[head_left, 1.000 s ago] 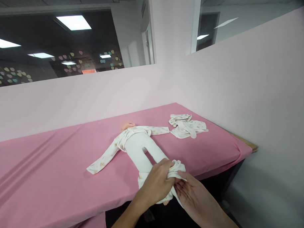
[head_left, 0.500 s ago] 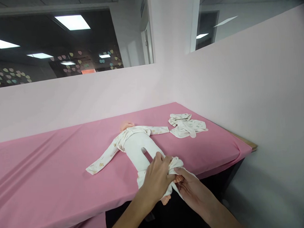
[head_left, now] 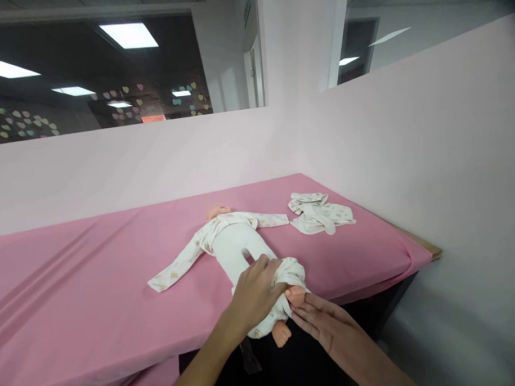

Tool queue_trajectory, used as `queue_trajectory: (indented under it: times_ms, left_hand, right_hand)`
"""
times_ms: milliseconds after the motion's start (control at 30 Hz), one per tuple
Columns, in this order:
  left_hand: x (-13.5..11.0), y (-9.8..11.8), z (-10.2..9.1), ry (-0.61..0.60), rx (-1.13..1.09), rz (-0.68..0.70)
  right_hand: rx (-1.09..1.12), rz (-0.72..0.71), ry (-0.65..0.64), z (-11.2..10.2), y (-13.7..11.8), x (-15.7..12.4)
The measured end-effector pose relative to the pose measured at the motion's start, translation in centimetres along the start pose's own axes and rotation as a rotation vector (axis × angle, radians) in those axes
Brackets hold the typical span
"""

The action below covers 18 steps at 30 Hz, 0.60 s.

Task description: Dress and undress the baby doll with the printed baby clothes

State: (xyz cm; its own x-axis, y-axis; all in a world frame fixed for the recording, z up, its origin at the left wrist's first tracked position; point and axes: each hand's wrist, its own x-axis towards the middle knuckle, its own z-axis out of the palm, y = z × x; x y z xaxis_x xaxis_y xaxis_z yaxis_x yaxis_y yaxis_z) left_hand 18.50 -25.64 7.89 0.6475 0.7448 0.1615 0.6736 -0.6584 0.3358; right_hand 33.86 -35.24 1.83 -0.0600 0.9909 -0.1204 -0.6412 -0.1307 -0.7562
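A baby doll (head_left: 236,247) lies on its back on the pink-covered table (head_left: 75,289), head away from me, in a white printed top and white body. White printed trousers (head_left: 288,271) are bunched around its lower legs. My left hand (head_left: 255,294) is closed on the bunched trouser cloth at the doll's right-side leg. My right hand (head_left: 325,323) lies just below, fingers stretched out and touching the doll's bare foot (head_left: 295,294). The other bare foot (head_left: 281,334) sticks out over the table's near edge.
A small heap of white printed baby clothes (head_left: 321,213) lies at the table's far right. Pale pink partition walls stand behind and to the right. A wooden table corner (head_left: 428,250) shows at the right edge.
The trousers have been pushed up the doll's legs, and both bare feet now show. My left hand moved up along the leg; my right hand shifted to the foot.
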Motion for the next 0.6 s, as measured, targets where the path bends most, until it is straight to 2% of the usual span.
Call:
queue_trajectory:
  times_ms: [167, 300, 400, 500, 567, 600]
  left_hand:
    - [-0.7, -0.4, -0.1, -0.020, -0.133, -0.005]
    - [-1.0, -0.6, 0.7, 0.024, -0.073, 0.016]
    - [-0.9, -0.4, 1.4, 0.037, 0.014, 0.039]
    - [-1.2, -0.2, 1.5, 0.059, 0.009, 0.060]
    - [-1.9, -0.3, 0.9, 0.071, -0.059, 0.048]
    - [-2.4, -0.5, 0.4, 0.068, -0.110, 0.024]
  right_hand:
    - [-0.637, -0.279, 0.017, -1.3, 0.3, 1.7]
    - [-1.025, -0.484, 0.025, -3.1, 0.2, 3.8]
    - [-1.200, -0.654, 0.001, -4.2, 0.5, 5.2]
    - [-1.295, -0.753, 0.036, -4.6, 0.4, 6.0]
    - [-1.313, -0.721, 0.000, -4.7, -0.4, 6.0]
    - [-1.293, -0.657, -0.044, -4.8, -1.1, 6.0]
